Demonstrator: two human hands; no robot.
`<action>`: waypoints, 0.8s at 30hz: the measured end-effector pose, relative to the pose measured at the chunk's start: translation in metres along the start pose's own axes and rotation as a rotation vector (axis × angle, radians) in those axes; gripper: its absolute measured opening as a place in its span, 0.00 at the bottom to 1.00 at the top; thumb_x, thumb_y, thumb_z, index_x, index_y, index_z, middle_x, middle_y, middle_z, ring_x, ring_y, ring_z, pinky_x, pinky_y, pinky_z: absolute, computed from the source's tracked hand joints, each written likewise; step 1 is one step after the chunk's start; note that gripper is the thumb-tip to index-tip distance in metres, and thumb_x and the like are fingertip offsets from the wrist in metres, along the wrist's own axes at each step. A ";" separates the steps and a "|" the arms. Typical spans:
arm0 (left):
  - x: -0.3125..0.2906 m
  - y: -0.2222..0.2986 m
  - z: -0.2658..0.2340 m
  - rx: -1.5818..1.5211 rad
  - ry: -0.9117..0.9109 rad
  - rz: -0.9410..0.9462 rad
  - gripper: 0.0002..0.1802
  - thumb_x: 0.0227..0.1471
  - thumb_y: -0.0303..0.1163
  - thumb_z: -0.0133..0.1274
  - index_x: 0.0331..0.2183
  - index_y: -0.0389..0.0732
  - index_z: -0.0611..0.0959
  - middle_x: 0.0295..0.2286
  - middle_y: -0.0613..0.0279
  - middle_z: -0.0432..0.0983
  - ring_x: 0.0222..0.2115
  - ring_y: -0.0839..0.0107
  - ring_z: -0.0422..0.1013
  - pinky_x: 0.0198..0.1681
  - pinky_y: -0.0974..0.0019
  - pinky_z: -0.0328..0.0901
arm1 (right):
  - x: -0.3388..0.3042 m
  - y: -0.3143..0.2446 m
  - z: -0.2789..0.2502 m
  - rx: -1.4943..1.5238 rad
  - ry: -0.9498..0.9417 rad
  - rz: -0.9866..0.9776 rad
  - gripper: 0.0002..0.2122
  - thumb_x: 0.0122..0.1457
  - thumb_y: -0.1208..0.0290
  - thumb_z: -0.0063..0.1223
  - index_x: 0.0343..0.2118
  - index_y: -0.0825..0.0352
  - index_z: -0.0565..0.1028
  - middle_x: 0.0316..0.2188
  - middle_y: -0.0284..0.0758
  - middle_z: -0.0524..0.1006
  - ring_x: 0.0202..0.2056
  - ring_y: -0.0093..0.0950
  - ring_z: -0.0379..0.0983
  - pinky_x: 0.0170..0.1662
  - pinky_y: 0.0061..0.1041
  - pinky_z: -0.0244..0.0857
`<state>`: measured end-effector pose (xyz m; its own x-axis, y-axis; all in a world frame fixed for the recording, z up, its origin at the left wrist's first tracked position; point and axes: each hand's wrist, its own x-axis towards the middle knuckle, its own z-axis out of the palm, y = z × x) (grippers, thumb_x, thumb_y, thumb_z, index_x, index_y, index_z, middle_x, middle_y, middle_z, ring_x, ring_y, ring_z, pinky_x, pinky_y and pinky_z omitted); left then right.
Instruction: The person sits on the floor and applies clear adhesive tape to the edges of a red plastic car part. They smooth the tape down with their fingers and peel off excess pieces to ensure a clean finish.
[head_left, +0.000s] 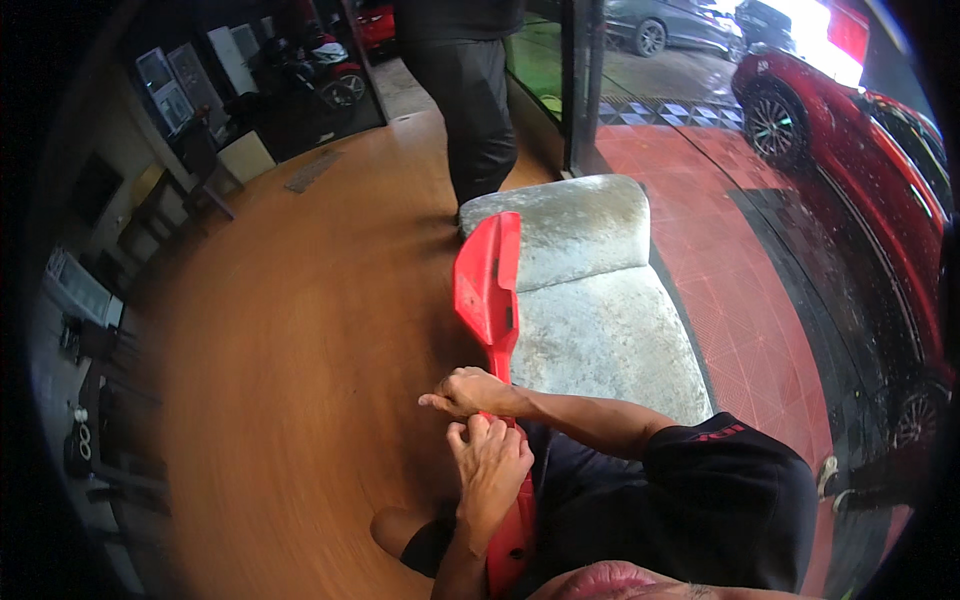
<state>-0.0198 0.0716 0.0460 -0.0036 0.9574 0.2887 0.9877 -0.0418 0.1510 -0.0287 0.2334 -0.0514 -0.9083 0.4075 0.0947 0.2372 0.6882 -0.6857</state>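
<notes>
A long red plastic panel [487, 290], broad and hollowed at its far end and narrow at the middle, runs from the seat in front of me down to my lap. It looks like a piece of vehicle bodywork. My left hand [490, 460] lies over its middle, fingers curled on the red edge. Just beyond, my right hand [468, 392] is closed at the narrow neck, its wrist crossing over the panel and its thumb pointing left. The fingers of that hand are mostly hidden, so what they hold does not show.
A grey velvety seat [610, 330] stands ahead to the right. Behind it a person in dark trousers [475, 120] stands on the brown floor [280, 370]. A red car [850, 150] is parked at the right on red tiles [690, 200]. Chairs [210, 180] and a motorcycle [325, 70] are at the far left.
</notes>
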 end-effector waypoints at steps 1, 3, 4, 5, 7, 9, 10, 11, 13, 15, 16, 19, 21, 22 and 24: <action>-0.001 0.002 -0.003 -0.006 0.006 -0.008 0.12 0.49 0.40 0.64 0.27 0.42 0.85 0.34 0.61 0.78 0.43 0.58 0.68 0.53 0.46 0.57 | 0.001 -0.003 0.001 -0.017 0.005 0.011 0.31 0.69 0.43 0.46 0.24 0.70 0.83 0.23 0.51 0.80 0.31 0.56 0.78 0.38 0.51 0.73; -0.003 0.006 -0.011 -0.022 -0.022 -0.040 0.11 0.49 0.41 0.66 0.30 0.44 0.85 0.37 0.63 0.78 0.44 0.60 0.67 0.54 0.46 0.56 | 0.000 -0.006 0.002 0.030 0.092 -0.042 0.33 0.69 0.43 0.47 0.19 0.70 0.81 0.21 0.51 0.79 0.28 0.55 0.78 0.36 0.51 0.73; -0.004 0.008 -0.014 -0.037 -0.012 -0.052 0.12 0.49 0.41 0.66 0.30 0.44 0.86 0.38 0.63 0.77 0.45 0.60 0.66 0.55 0.46 0.55 | -0.002 -0.008 0.000 0.057 0.139 -0.058 0.33 0.69 0.43 0.47 0.17 0.70 0.80 0.19 0.52 0.78 0.27 0.55 0.78 0.35 0.51 0.73; -0.005 0.010 -0.018 -0.053 -0.003 -0.061 0.12 0.49 0.41 0.67 0.31 0.44 0.86 0.38 0.63 0.77 0.46 0.60 0.66 0.56 0.45 0.55 | -0.004 -0.009 -0.002 0.056 0.143 -0.058 0.33 0.70 0.44 0.46 0.17 0.70 0.80 0.20 0.51 0.78 0.28 0.55 0.78 0.36 0.51 0.73; -0.009 0.015 -0.024 -0.060 -0.006 -0.068 0.12 0.48 0.41 0.68 0.31 0.44 0.86 0.39 0.63 0.76 0.47 0.60 0.65 0.57 0.44 0.55 | -0.004 -0.012 -0.004 0.031 0.138 -0.055 0.32 0.70 0.45 0.46 0.18 0.70 0.80 0.20 0.51 0.79 0.28 0.55 0.78 0.35 0.52 0.73; -0.013 0.020 -0.027 -0.041 -0.030 -0.063 0.13 0.47 0.41 0.69 0.32 0.44 0.86 0.40 0.63 0.76 0.49 0.59 0.65 0.58 0.43 0.54 | -0.009 -0.014 -0.006 0.037 0.160 -0.056 0.32 0.70 0.46 0.46 0.17 0.70 0.80 0.20 0.51 0.78 0.27 0.55 0.78 0.35 0.52 0.73; -0.014 0.021 -0.025 -0.041 -0.028 -0.068 0.14 0.47 0.41 0.69 0.33 0.44 0.87 0.40 0.63 0.76 0.49 0.59 0.65 0.58 0.42 0.54 | -0.009 -0.016 -0.009 0.051 0.181 -0.074 0.32 0.70 0.46 0.46 0.17 0.70 0.80 0.20 0.52 0.78 0.27 0.55 0.78 0.34 0.51 0.73; -0.018 0.022 -0.021 -0.041 -0.027 -0.072 0.14 0.46 0.41 0.69 0.33 0.44 0.87 0.40 0.63 0.76 0.49 0.58 0.65 0.58 0.42 0.54 | -0.009 -0.018 -0.010 0.065 0.202 -0.092 0.32 0.70 0.46 0.46 0.17 0.70 0.80 0.20 0.52 0.78 0.26 0.55 0.78 0.34 0.51 0.73; -0.018 0.024 -0.021 -0.029 -0.038 -0.069 0.15 0.47 0.42 0.69 0.34 0.44 0.86 0.40 0.63 0.76 0.49 0.58 0.65 0.59 0.42 0.54 | -0.011 -0.018 -0.011 0.082 0.208 -0.091 0.33 0.70 0.46 0.47 0.16 0.71 0.79 0.19 0.53 0.77 0.25 0.56 0.77 0.33 0.51 0.73; -0.013 0.027 -0.026 -0.005 -0.065 -0.055 0.16 0.48 0.43 0.68 0.34 0.43 0.85 0.41 0.61 0.76 0.49 0.60 0.65 0.58 0.43 0.55 | -0.010 -0.015 -0.009 0.085 0.221 -0.085 0.33 0.70 0.46 0.48 0.16 0.71 0.79 0.18 0.54 0.76 0.25 0.56 0.77 0.32 0.51 0.72; -0.010 0.028 -0.027 0.012 -0.077 -0.059 0.16 0.48 0.44 0.69 0.33 0.43 0.85 0.41 0.62 0.76 0.49 0.60 0.65 0.58 0.43 0.56 | -0.006 -0.012 -0.007 0.079 0.231 -0.078 0.33 0.70 0.46 0.48 0.15 0.71 0.78 0.18 0.55 0.76 0.24 0.56 0.77 0.31 0.52 0.72; -0.005 0.019 -0.022 0.072 -0.083 -0.065 0.14 0.46 0.42 0.69 0.28 0.43 0.84 0.37 0.62 0.76 0.44 0.60 0.67 0.54 0.47 0.58 | 0.005 -0.009 0.006 0.074 0.248 -0.078 0.34 0.69 0.46 0.49 0.14 0.72 0.78 0.18 0.55 0.76 0.23 0.57 0.76 0.29 0.52 0.72; -0.010 0.007 -0.009 0.032 -0.026 -0.091 0.13 0.43 0.39 0.69 0.23 0.44 0.82 0.31 0.62 0.75 0.42 0.59 0.67 0.51 0.48 0.58 | 0.006 -0.013 0.011 0.078 0.264 -0.092 0.34 0.69 0.46 0.49 0.13 0.72 0.77 0.17 0.56 0.75 0.23 0.58 0.76 0.28 0.52 0.71; -0.011 0.003 -0.007 0.011 0.003 -0.098 0.13 0.42 0.38 0.69 0.21 0.44 0.80 0.29 0.62 0.74 0.41 0.58 0.67 0.50 0.48 0.58 | 0.006 -0.015 0.013 0.080 0.283 -0.095 0.34 0.69 0.45 0.49 0.13 0.72 0.77 0.17 0.55 0.75 0.22 0.58 0.76 0.28 0.52 0.71; -0.011 -0.002 -0.006 -0.015 0.026 -0.091 0.13 0.43 0.37 0.67 0.19 0.44 0.79 0.27 0.63 0.74 0.39 0.58 0.67 0.48 0.49 0.58 | 0.008 -0.018 0.015 0.085 0.300 -0.101 0.34 0.69 0.45 0.49 0.12 0.72 0.77 0.16 0.55 0.75 0.22 0.58 0.76 0.28 0.52 0.71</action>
<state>-0.0223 0.0597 0.0487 -0.0975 0.9496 0.2978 0.9806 0.0405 0.1920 -0.0447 0.2157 -0.0491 -0.7808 0.5068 0.3654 0.1095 0.6867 -0.7187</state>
